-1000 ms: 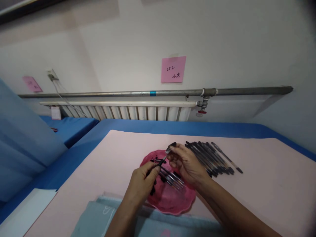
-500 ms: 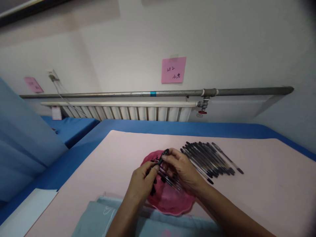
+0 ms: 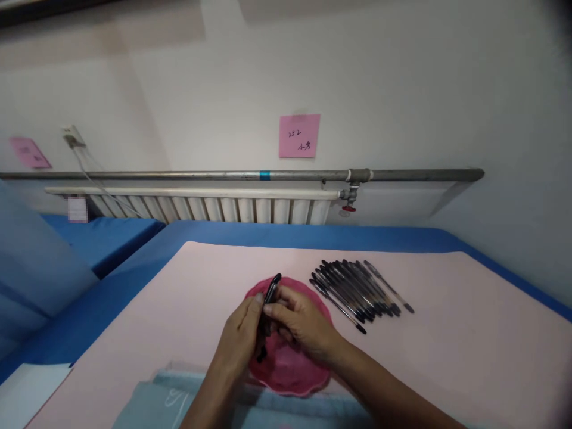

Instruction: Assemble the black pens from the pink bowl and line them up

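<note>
My left hand (image 3: pixel 239 333) is closed on a black-capped pen (image 3: pixel 273 286), whose cap end points up and away from me. My right hand (image 3: pixel 301 322) pinches the same pen from the other side, thumb and bent fingers around its lower part. Most of the pen's shaft is hidden by the fingers. Both hands are above a pink scalloped dish (image 3: pixel 299 386). Small black pieces (image 3: pixel 261 355) show in the dish below my left hand, partly covered. To the right lies a row of capped pens (image 3: pixel 353 289), side by side on the pink sheet.
One pen (image 3: pixel 388 286) lies slightly apart at the row's right end. A folded blue-green cloth (image 3: pixel 152 402) is at the near edge, and white paper (image 3: pixel 33 390) at the left. Behind the pink-covered blue table (image 3: pixel 304 233) are a radiator (image 3: pixel 227 208) and a pipe (image 3: pixel 402 174).
My hands have come together around the pen, which now stands steeper. The clear tubes seen below my fingers are now hidden. The whole view has shifted, moving the scene left.
</note>
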{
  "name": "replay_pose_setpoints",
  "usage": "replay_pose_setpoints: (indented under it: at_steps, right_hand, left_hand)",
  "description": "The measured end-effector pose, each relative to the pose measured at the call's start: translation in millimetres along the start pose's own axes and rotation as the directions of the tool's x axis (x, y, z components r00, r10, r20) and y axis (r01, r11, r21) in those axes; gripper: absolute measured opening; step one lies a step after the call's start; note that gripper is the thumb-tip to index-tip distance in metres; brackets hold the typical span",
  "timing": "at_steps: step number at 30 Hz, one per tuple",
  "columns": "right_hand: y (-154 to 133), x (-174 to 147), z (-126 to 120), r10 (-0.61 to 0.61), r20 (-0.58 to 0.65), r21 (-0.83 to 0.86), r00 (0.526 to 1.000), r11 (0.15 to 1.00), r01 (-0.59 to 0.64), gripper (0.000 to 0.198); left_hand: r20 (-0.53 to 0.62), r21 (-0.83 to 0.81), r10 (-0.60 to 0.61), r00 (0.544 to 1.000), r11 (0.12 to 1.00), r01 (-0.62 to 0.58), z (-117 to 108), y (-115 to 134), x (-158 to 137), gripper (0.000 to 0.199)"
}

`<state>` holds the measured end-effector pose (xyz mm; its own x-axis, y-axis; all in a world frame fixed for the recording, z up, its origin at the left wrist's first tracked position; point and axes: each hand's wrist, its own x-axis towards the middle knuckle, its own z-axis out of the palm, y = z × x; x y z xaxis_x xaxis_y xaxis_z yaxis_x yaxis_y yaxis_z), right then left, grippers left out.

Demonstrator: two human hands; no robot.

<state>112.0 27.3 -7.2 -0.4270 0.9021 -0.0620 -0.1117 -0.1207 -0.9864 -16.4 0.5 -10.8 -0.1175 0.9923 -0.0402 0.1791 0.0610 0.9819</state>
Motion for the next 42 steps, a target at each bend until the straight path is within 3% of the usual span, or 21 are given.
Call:
replay_pose_setpoints:
  at_steps: [3, 5, 7, 8, 9, 10, 11, 13, 14, 16, 20, 25, 27, 29, 31, 35, 42]
  right_hand:
    - [-9, 0, -5, -0.086, -0.102, -0.019, 0.991, 0.996, 0.084, 0.014]
    - [-21, 0, -16, -0.205, -0.232, -0.114, 0.951, 0.976, 0.183, 0.019]
    - [-35, 0, -30, -0.391, -0.359, -0.325, 0.847, 0.903, 0.280, 0.025]
    - [-41, 0, -37, -0.491, -0.381, -0.478, 0.783, 0.830, 0.288, 0.025]
    - [-46, 0, -45, -0.558, -0.360, -0.649, 0.748, 0.726, 0.229, 0.024]
    - [-50, 1, -51, -0.575, -0.320, -0.798, 0.753, 0.592, 0.112, 0.023]
    - [-53, 1, -57, -0.528, -0.273, -0.902, 0.804, 0.430, -0.024, 0.023]
    - [-52, 2, -68, -0.314, -0.252, -0.967, 0.915, 0.123, -0.224, 0.024]
    - [-50, 3, -72, -0.216, -0.268, -0.963, 0.939, 0.033, -0.267, 0.024]
    - [-43, 5, -81, -0.099, -0.307, -0.950, 0.946, -0.034, -0.312, 0.022]
    - [-35, 8, -91, -0.028, -0.348, -0.934, 0.937, -0.071, -0.349, 0.022]
    - [-43, 6, -77, -0.119, -0.251, -0.964, 0.961, -0.055, -0.259, 0.024]
    - [-42, 3, -62, -0.119, -0.162, -0.987, 0.980, -0.004, -0.163, 0.022]
    - [-36, 0, -48, -0.087, -0.020, -0.995, 0.996, 0.102, -0.011, 0.019]
    - [-27, -3, -37, -0.031, 0.048, -0.989, 0.998, 0.135, 0.052, 0.017]
    - [-11, -4, -27, -0.021, 0.043, -0.995, 0.999, 0.086, 0.044, 0.018]
    - [1, 1, -31, -0.119, 0.068, -0.955, 0.990, 0.281, 0.100, 0.018]
  left_hand:
    - [0.056, 0.001, -0.011, 0.998, 1.000, 0.011, -1, 1, -3, 0.044]
    - [0.060, 0.002, -0.022, 0.998, 1.000, 0.021, -2, 2, -4, 0.045]
    - [0.069, 0.001, -0.045, 0.997, 0.999, 0.045, -3, 2, -6, 0.045]
    - [0.075, 0.002, -0.056, 0.996, 0.998, 0.056, -3, 2, -6, 0.045]
    - [0.075, 0.004, -0.062, 0.995, 0.998, 0.061, -3, 1, -5, 0.044]
    - [0.075, 0.011, -0.062, 0.995, 0.998, 0.061, -2, 0, -5, 0.044]
    - [0.077, 0.022, -0.058, 0.995, 0.998, 0.057, -1, -1, -5, 0.043]
    - [0.091, 0.046, -0.043, 0.995, 0.998, 0.039, 0, -1, -4, 0.043]
    - [0.099, 0.055, -0.043, 0.994, 0.998, 0.037, 0, -1, -3, 0.043]
    - [0.104, 0.069, -0.045, 0.994, 0.997, 0.038, 0, 0, -3, 0.042]
    - [0.097, 0.067, -0.039, 0.995, 0.997, 0.033, -2, 4, -4, 0.039]
    - [0.001, 0.071, 0.003, 1.000, 0.997, -0.003, -6, 4, -3, 0.039]
    - [-0.048, 0.089, 0.019, 0.999, 0.996, -0.015, -8, 3, -2, 0.039]
    - [-0.070, 0.095, 0.019, 0.997, 0.995, -0.012, -9, 3, -2, 0.038]
    - [-0.080, 0.106, 0.020, 0.997, 0.994, -0.011, -10, 3, -1, 0.037]
    - [-0.070, 0.137, 0.042, 0.997, 0.990, -0.032, -10, 2, -1, 0.034]
    - [-0.047, 0.146, 0.037, 0.998, 0.989, -0.030, -9, -1, 0, 0.031]
